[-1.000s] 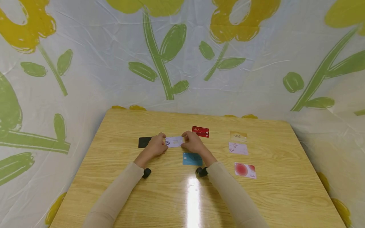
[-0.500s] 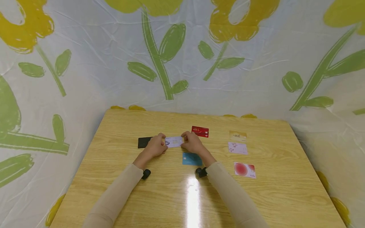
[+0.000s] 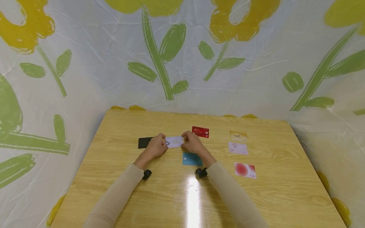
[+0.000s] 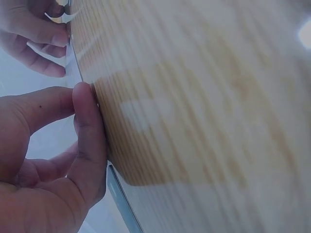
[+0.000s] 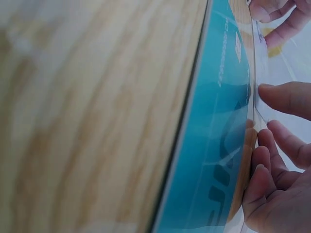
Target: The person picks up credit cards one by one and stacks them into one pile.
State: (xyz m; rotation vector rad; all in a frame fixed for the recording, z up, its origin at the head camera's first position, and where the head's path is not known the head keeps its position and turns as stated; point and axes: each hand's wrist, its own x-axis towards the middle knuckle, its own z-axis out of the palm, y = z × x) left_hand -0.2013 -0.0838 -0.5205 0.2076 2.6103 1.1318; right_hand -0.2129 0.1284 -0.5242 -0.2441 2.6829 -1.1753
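Observation:
A pale lavender card (image 3: 174,142) lies crosswise at the middle of the wooden table (image 3: 168,193), with a hand at each short end. My left hand (image 3: 155,145) pinches its left end between thumb and finger, and the knuckles cover part of a black card (image 3: 144,142). On the other end the thumb and a finger of my right hand (image 3: 194,142) grip the corners, the remaining fingers curled. Just nearer than the right hand lies a teal card (image 5: 214,126), partly behind the wrist in the head view. A red VIP card (image 3: 201,131) shows beyond the right hand.
At the right, a gold card (image 3: 238,136), a lavender flowered card (image 3: 238,148) and a white card with red circles (image 3: 245,170) lie in a column. A flower-printed cloth (image 3: 114,88) hangs behind the table. Light reflects off the tabletop in front.

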